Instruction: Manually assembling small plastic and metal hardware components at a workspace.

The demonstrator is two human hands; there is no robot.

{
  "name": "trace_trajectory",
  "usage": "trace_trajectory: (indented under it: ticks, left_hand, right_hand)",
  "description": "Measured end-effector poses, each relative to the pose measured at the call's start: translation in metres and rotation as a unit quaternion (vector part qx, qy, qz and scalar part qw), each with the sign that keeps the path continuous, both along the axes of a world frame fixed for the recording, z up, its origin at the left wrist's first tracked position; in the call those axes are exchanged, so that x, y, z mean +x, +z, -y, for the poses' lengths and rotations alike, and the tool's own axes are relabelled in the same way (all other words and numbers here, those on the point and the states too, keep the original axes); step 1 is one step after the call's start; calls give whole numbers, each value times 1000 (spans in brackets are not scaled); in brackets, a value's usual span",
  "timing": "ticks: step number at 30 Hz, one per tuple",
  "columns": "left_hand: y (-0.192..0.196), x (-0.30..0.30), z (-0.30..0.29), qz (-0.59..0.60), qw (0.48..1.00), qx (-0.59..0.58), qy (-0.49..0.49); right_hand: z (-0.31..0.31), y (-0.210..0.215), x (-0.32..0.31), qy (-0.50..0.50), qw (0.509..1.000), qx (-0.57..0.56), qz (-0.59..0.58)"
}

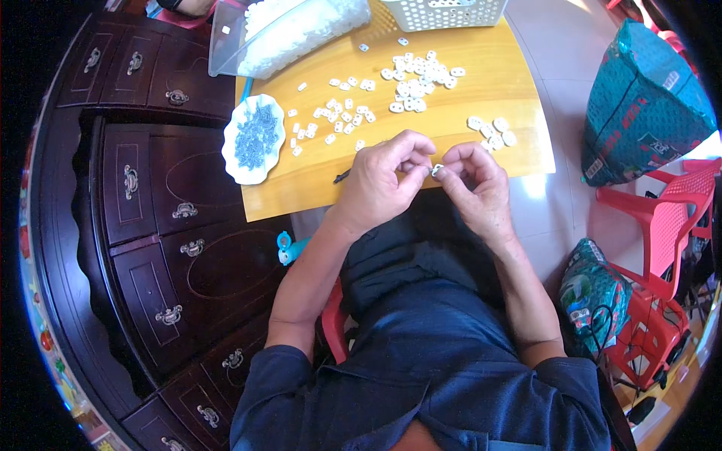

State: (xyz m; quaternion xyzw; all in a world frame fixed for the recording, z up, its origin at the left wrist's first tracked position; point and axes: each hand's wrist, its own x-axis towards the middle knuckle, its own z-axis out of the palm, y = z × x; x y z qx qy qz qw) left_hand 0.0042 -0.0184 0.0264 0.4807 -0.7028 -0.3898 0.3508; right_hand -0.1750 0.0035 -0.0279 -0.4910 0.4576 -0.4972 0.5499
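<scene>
Just over the table's near edge, my right hand (477, 188) pinches a small white plastic piece (436, 171) between thumb and finger. My left hand (383, 180) is closed in a pinch right against that piece. Whatever lies in its fingertips is too small to make out. Small white rectangular pieces with dark holes (347, 116) lie scattered beyond my left hand. Larger rounded white pieces (421, 75) form a loose heap further back, and several more (494, 134) sit beyond my right hand. A thin black object (341, 177) pokes out beside my left wrist.
On the yellow wooden table (301, 188), a white scalloped dish (234, 167) holds many tiny dark metallic pieces. Behind stand a clear bin (226, 56) of white parts and a white basket (451, 16). Dark drawers (150, 180) flank the left; a red chair (662, 218) and teal bag (639, 113) the right.
</scene>
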Motion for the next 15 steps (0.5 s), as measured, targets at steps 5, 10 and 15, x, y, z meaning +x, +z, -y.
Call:
trace_trajectory:
  ticks: [5,10,15]
  left_hand:
    - [1,-1,2,22,1000,5,-20]
    - [1,-2,4,43,999,-16,-29]
    - [3,-3,7,57,997,-26,-43]
  right_hand:
    - [1,3,-1,1,1000,-10,-9]
    - [2,2,-2,14,1000,-17,-16]
    - [2,0,-1,17,1000,-12,-19]
